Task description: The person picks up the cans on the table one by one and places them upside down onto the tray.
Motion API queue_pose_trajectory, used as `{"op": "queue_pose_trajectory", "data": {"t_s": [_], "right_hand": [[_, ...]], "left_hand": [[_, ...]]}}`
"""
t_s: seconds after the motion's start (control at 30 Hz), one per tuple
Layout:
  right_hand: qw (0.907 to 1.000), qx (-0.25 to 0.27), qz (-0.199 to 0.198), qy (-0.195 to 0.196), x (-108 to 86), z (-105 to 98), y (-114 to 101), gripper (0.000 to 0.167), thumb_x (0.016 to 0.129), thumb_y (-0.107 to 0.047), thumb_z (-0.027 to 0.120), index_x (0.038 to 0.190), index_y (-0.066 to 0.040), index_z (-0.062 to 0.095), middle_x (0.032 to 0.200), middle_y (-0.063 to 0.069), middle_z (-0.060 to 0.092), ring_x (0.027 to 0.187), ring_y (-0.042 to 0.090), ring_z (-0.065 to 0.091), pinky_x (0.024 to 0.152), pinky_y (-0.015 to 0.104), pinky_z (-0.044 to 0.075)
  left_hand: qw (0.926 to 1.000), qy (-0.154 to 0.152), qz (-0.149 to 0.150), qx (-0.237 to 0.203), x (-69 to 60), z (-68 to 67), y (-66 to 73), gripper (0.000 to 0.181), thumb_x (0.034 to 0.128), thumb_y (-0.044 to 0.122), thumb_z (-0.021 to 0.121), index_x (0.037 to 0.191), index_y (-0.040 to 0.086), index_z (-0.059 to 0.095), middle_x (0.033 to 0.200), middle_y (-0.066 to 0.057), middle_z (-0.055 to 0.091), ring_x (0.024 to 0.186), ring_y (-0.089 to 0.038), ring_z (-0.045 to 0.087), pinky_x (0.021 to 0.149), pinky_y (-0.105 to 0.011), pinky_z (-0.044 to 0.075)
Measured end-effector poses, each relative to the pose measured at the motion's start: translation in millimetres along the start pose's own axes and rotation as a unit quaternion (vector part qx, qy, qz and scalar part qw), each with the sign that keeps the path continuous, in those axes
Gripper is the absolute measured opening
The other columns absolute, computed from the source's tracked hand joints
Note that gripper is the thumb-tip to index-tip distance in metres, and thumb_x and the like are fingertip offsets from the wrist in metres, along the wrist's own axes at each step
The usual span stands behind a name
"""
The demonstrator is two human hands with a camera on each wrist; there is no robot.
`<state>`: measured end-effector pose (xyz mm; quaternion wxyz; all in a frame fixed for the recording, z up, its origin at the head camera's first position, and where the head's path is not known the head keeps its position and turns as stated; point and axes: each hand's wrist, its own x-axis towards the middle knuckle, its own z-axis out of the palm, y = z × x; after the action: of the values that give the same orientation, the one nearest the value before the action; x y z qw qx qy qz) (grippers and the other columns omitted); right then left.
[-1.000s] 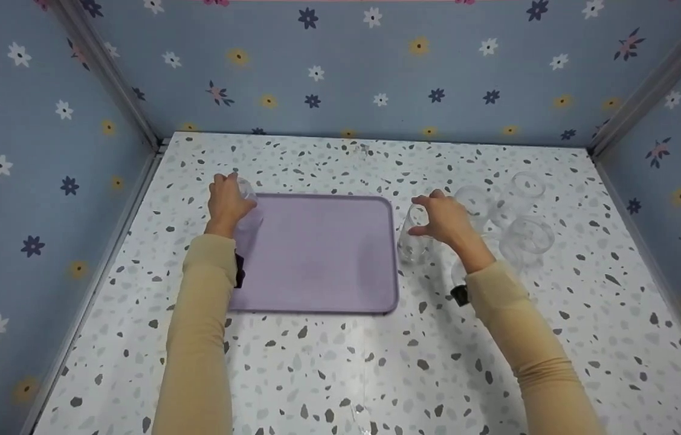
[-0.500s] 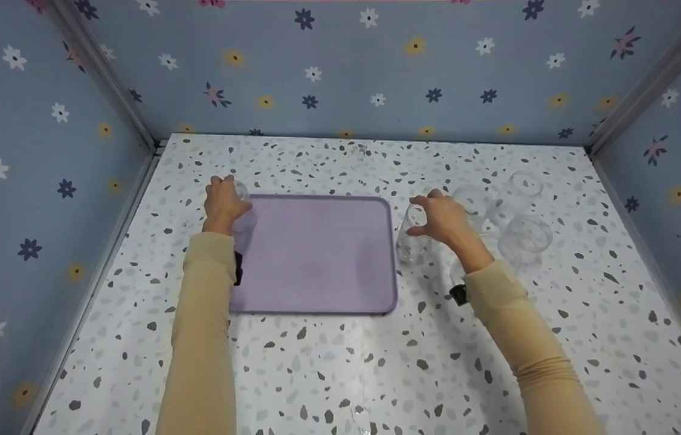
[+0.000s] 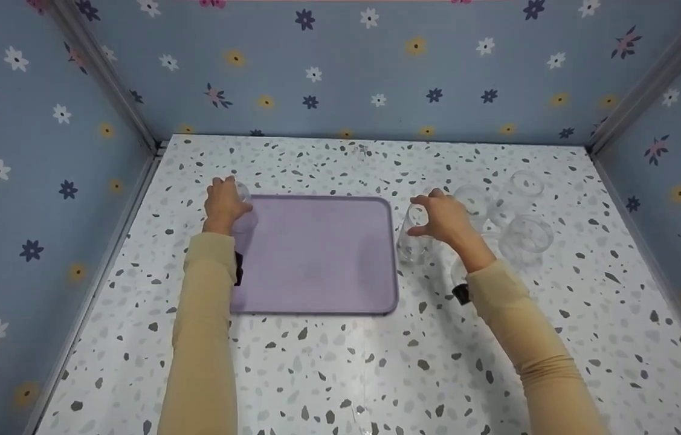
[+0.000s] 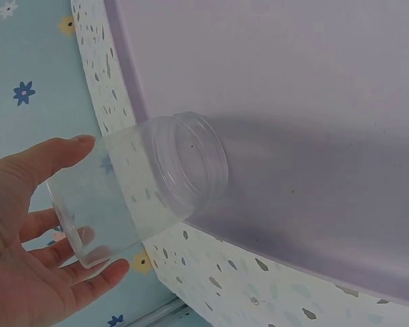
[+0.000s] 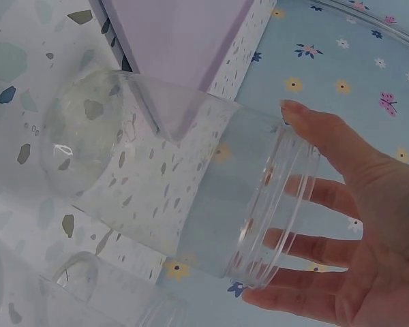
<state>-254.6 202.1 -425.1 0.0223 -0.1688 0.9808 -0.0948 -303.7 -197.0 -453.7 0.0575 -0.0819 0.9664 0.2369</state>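
Observation:
At the tray's far left corner my left hand point(image 3: 225, 202) grips a clear plastic jar point(image 4: 146, 187), thumb on one side and fingers round the other. The jar's ridged end rests against the purple tray point(image 3: 316, 260), and its smooth end lies toward my palm. Just right of the tray, my right hand point(image 3: 444, 219) holds a taller clear jar point(image 5: 170, 170) near its ridged rim. That jar stands upright on the speckled table, and its rim faces my palm in the right wrist view.
Several more clear containers stand to the right of my right hand, among them a wide one point(image 3: 530, 235) and one farther back point(image 3: 526, 184). My right forearm partly covers some of them. Flowered panels point(image 3: 340, 72) enclose the table's back and sides.
My left hand and its jar have shifted slightly left, with a small shift of the whole view. The right hand keeps its place on the taller jar.

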Motion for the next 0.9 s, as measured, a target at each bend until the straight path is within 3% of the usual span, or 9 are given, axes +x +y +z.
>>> {"op": "queue_pose_trajectory", "data": {"t_s": [0.37, 0.9], "right_hand": [[0.9997, 0.003, 0.004, 0.022, -2.9, 2.3, 1.4, 0.066, 0.065, -0.038, 0.076, 0.121, -0.010, 0.056, 0.101, 0.019, 0.053, 0.081, 0.037, 0.054, 0.063, 0.048, 0.046], [0.9989, 0.001, 0.023, 0.041, -9.2, 4.1, -0.2, 0.065, 0.065, -0.042, 0.075, 0.120, -0.012, 0.056, 0.103, 0.020, 0.052, 0.087, 0.038, 0.052, 0.062, 0.049, 0.045]], "left_hand": [[0.9995, -0.013, 0.020, 0.021, -2.5, -0.7, -1.9, 0.088, 0.0760, 0.036, 0.068, 0.136, -0.009, 0.021, 0.129, -0.031, 0.026, 0.118, -0.042, 0.029, 0.093, -0.052, 0.030], [0.9976, 0.034, 0.060, 0.008, -8.4, -6.1, 21.8, 0.088, 0.0780, 0.047, 0.062, 0.136, -0.006, 0.022, 0.137, -0.027, 0.021, 0.128, -0.036, 0.018, 0.100, -0.054, 0.016]]}}
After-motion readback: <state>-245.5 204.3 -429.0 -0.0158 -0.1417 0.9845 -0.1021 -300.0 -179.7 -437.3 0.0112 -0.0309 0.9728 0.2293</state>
